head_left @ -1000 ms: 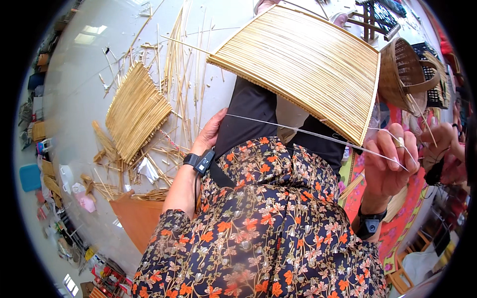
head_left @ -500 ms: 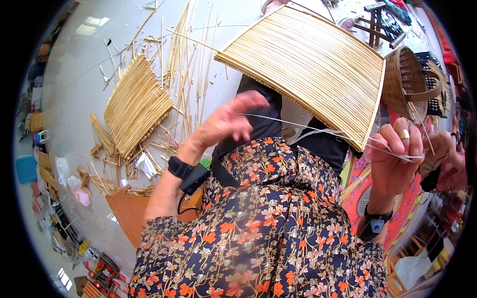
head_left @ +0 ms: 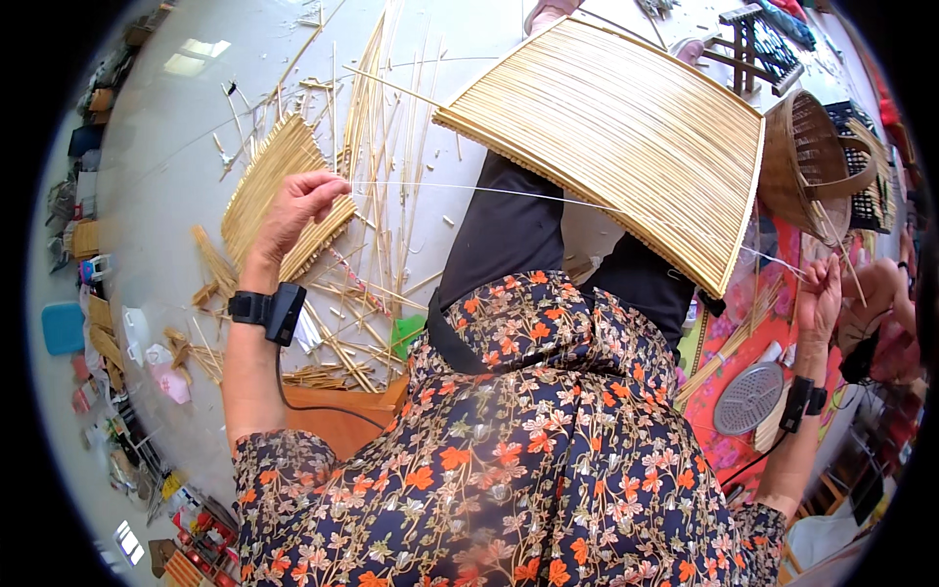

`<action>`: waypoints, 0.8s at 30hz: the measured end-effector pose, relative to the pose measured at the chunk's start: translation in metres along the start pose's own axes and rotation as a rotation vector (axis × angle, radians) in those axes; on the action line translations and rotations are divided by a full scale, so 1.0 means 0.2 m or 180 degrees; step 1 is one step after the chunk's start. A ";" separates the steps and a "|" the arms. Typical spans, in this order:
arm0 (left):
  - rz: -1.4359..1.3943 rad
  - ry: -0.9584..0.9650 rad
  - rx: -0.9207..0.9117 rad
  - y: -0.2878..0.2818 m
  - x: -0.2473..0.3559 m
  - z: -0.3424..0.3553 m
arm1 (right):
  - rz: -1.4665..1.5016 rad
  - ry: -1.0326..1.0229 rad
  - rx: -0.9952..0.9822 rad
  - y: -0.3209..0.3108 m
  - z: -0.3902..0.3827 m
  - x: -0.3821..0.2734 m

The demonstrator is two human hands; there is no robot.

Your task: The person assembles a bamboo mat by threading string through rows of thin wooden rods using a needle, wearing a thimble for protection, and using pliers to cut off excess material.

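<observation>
A large panel of straw-coloured thin sticks (head_left: 606, 137), laid side by side, rests slantwise across my knees. White string (head_left: 469, 188) runs taut from its near edge out to the left, where my left hand (head_left: 301, 210) pinches it between closed fingers. At the panel's right corner more white string comes out to my right hand (head_left: 820, 298), whose fingers are closed on it. Whether both lengths are one string I cannot tell, since the panel hides the middle. Below my left hand, on the floor, lies a smaller stick panel (head_left: 259, 186), partly covered by it.
Loose sticks (head_left: 367, 98) and scraps lie scattered over the floor at left. A wicker basket with a handle (head_left: 797, 166) stands right of the panel. On a red patterned mat are a stick bundle (head_left: 729, 342) and a grey perforated oval (head_left: 748, 399). Another person's arm (head_left: 885, 293) shows far right.
My left hand has moved out to the left, and the string there is drawn straight. My right hand has shifted outward and slightly down, its string pulled tighter.
</observation>
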State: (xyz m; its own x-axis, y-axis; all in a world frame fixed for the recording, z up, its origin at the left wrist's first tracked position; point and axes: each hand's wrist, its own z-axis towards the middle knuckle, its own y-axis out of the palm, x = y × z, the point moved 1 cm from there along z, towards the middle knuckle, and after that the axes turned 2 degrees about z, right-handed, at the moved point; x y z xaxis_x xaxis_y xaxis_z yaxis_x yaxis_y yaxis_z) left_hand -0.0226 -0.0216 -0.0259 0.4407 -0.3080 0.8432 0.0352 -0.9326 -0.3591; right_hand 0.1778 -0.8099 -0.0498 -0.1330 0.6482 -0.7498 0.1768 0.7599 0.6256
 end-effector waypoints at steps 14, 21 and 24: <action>0.0099 -0.0169 0.0628 -0.22 -0.20 0.04 | -0.0490 -0.0149 0.0933 -0.81 0.01 -0.14; -0.0576 -0.0370 0.0632 -0.05 -0.30 0.08 | -0.1326 -0.0518 0.1295 -0.95 -0.16 -0.09; -0.0512 -0.0016 0.0143 0.18 -0.06 0.08 | -0.3540 -0.0683 0.1952 -0.98 -0.32 -0.11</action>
State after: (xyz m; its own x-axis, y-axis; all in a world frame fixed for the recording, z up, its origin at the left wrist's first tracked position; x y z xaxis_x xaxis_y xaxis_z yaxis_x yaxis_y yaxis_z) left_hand -0.0120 -0.0478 -0.0552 0.4308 -0.1543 0.8892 0.1458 -0.9604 -0.2373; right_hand 0.0842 -0.9707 -0.1418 -0.3486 -0.3799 -0.8568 0.4973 0.6999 -0.5127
